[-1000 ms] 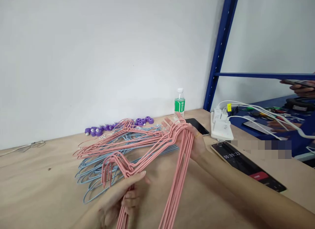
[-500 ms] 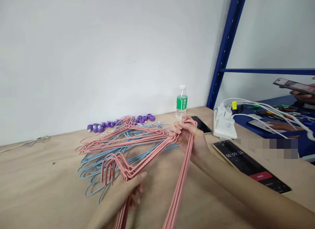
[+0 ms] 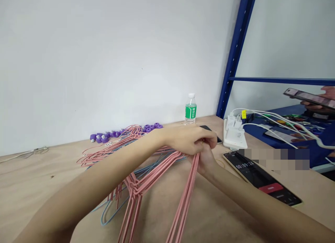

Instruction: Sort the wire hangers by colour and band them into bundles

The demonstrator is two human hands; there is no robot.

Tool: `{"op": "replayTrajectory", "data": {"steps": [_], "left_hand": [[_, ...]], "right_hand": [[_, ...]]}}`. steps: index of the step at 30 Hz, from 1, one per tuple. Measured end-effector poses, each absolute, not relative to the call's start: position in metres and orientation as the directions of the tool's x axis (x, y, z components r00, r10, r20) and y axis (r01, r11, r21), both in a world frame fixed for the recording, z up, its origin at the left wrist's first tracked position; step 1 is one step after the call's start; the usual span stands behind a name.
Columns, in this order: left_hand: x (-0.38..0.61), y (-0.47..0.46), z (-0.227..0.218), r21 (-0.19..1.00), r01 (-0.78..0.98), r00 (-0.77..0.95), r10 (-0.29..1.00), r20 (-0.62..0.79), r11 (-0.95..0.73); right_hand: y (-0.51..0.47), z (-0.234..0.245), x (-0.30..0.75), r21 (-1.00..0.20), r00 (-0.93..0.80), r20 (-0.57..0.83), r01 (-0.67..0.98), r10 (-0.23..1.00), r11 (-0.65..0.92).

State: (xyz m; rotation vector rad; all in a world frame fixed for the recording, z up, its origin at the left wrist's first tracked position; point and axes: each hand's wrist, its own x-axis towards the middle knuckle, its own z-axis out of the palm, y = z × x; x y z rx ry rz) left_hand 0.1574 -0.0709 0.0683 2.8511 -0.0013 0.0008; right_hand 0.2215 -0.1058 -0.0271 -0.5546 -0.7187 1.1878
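Observation:
My right hand is closed around one corner of a bundle of pink wire hangers that slants down toward me over the table. My left hand has reached across and lies over that same corner, with its fingers curled on the pink hangers right above my right hand. The hooks of the bundle rest low on the table. Behind it, loose pink hangers lie on a pile of blue wire hangers.
Purple clips line the wall. A water bottle, a dark phone, a white power strip with cables and a phone showing a timer sit to the right. Another person's hand holds a phone by the blue rack.
My left hand let go of the hooks near me and reached across to the corner held by my right hand. The hooks now rest on the table.

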Motion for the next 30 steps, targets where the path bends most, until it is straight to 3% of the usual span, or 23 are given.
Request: {"op": "replayTrajectory", "data": {"steps": [3, 7, 11, 17, 30], "left_hand": [[0.173, -0.057, 0.069, 0.542, 0.116, 0.987, 0.035, -0.158, -0.832], [0.189, -0.048, 0.067, 0.677, 0.107, 0.964, -0.090, -0.248, -0.728], [0.192, -0.038, 0.068, 0.706, 0.104, 0.952, -0.137, -0.275, -0.701], [0.166, -0.031, 0.084, 0.671, 0.094, 0.967, -0.092, -0.236, -0.735], [0.188, -0.021, 0.084, 0.750, 0.299, 0.832, -0.223, -0.507, -0.590]], "right_hand": [[-0.108, -0.022, 0.219, -0.713, 0.166, 0.186, -0.655, 0.968, 0.249], [-0.113, -0.015, 0.218, -0.655, 0.105, 0.170, -0.731, 0.980, 0.192], [-0.115, -0.017, 0.220, -0.592, 0.080, 0.183, -0.787, 0.980, 0.174], [-0.115, -0.020, 0.220, -0.579, 0.018, 0.220, -0.803, 0.975, 0.145], [-0.120, -0.017, 0.219, -0.672, -0.026, 0.270, -0.721, 0.962, 0.169]]}}
